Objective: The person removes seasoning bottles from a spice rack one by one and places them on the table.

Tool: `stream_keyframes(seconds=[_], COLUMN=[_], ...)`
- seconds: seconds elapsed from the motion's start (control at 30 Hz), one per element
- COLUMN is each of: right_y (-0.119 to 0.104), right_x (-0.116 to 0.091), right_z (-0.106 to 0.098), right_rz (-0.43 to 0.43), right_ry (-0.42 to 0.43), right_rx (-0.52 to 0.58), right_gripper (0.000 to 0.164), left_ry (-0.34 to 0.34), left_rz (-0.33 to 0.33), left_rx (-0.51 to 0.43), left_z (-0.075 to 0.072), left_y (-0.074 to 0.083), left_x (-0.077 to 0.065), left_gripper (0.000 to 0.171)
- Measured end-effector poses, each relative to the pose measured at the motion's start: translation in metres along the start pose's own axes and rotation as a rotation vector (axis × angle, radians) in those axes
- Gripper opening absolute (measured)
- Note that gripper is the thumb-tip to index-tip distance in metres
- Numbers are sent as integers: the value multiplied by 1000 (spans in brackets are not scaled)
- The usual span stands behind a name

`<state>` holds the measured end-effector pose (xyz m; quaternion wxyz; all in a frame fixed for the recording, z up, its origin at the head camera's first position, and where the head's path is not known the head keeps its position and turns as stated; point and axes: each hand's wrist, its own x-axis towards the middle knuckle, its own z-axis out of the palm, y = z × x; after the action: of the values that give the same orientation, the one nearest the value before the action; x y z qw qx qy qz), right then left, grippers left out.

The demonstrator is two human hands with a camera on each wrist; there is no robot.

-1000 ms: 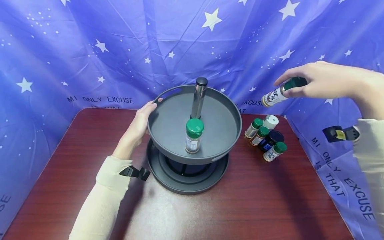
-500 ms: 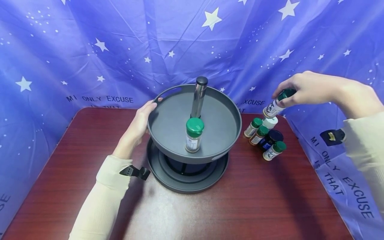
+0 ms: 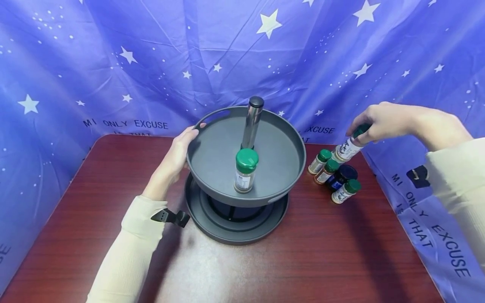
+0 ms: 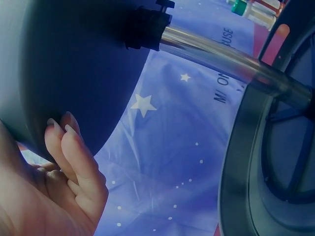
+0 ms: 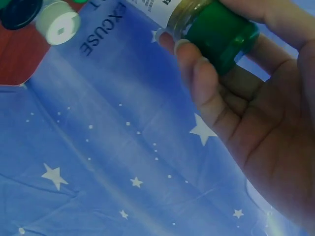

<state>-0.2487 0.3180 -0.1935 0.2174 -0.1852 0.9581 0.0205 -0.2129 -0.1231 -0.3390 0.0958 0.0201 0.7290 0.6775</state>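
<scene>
My left hand (image 3: 176,153) grips the left rim of the upper grey round tray (image 3: 216,164) of a two-tier stand; its fingers (image 4: 74,150) curl under the edge. One spice jar (image 3: 245,170) with a green cap stands upright on that tray, before the metal post (image 3: 251,126). At the right, my right hand (image 3: 382,122) holds another green-capped spice jar (image 3: 348,149) by its cap (image 5: 219,37), tilted above the table. Below it are a green-capped jar (image 3: 317,162), a reddish-brown jar (image 3: 324,172), a dark-lidded jar (image 3: 342,177) and a white-labelled jar (image 3: 342,194).
A white-capped bottle (image 5: 58,23) shows in the right wrist view; in the head view the held jar mostly hides it. The lower tray (image 3: 236,236) rests on the reddish wooden table (image 3: 288,269). A blue star-printed cloth (image 3: 151,75) hangs close behind the table.
My right hand has carried its jar down and slightly left, closer to the group of jars and in front of the white-capped bottle. The left hand and the stand have stayed in place.
</scene>
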Motion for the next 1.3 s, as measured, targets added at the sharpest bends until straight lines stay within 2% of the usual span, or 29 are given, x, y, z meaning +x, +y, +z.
stream_keyframes(seconds=[0.23,0.37,0.57,0.73,1.17,1.3], right_y=[2,0,1,4,12,15], right_x=[7,11,17,21,28,29], right_z=[13,22,34,42,55,56], right_rz=[15,21,-12,-31,-7,1], right_ry=[-127,-102,-38,-16,-35,-65], right_rx=[85,59,-21,-52,-11,15], right_gripper=[49,49,31,28,26,27], left_ry=[14,13,9,11,3,2], left_rz=[1,3,-4,-1,6,3], left_rx=[-2,2,13,9,4,2], left_z=[-1,-2,-1,0,1,1], left_y=[-1,-1,-1,-1,0,0], left_x=[0,0,1,1,3,3], left_gripper=[45,46,46,46,45,45])
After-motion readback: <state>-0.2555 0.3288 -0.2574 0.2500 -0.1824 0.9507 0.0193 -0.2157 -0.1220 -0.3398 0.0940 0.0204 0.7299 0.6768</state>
